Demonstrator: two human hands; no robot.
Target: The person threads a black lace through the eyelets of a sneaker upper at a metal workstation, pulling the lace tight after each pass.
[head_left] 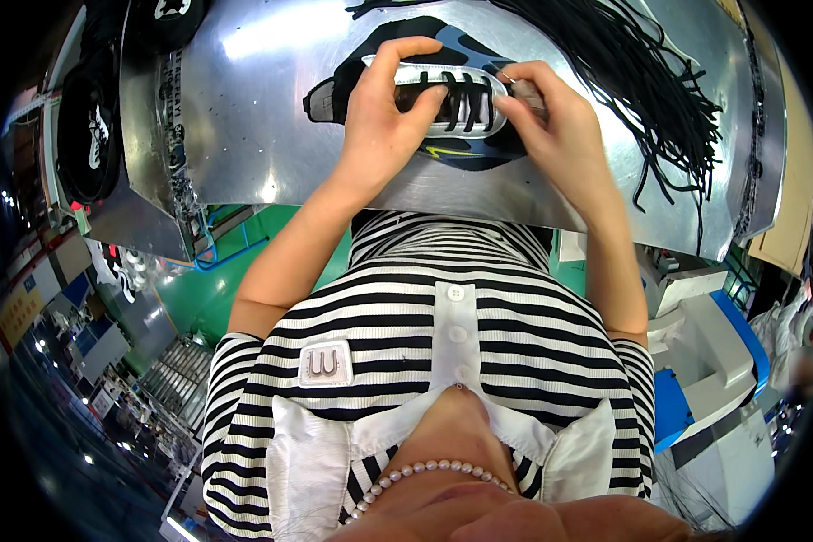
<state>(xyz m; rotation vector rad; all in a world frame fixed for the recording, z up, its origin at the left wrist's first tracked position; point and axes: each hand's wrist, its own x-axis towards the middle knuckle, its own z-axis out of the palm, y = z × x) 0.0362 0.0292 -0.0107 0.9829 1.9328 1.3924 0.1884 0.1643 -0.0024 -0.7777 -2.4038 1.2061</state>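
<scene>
Shoe point(397, 95) lies on its side on the metal table point(262, 117), near the table's near edge, black and blue with a grey laced panel. Left hand point(379, 122) is curled over the shoe's middle, fingers point(402, 59) wrapped over its top, thumb pressed on the laces point(461, 101). Right hand point(556, 122) grips the shoe's right end, fingertips pinched closed at a lace. Bundle of loose black laces point(641, 81) lies right of the shoe on the table

Black-and-silver shoe point(397, 95), black laces point(641, 72), silvery metal table point(262, 108)
</scene>
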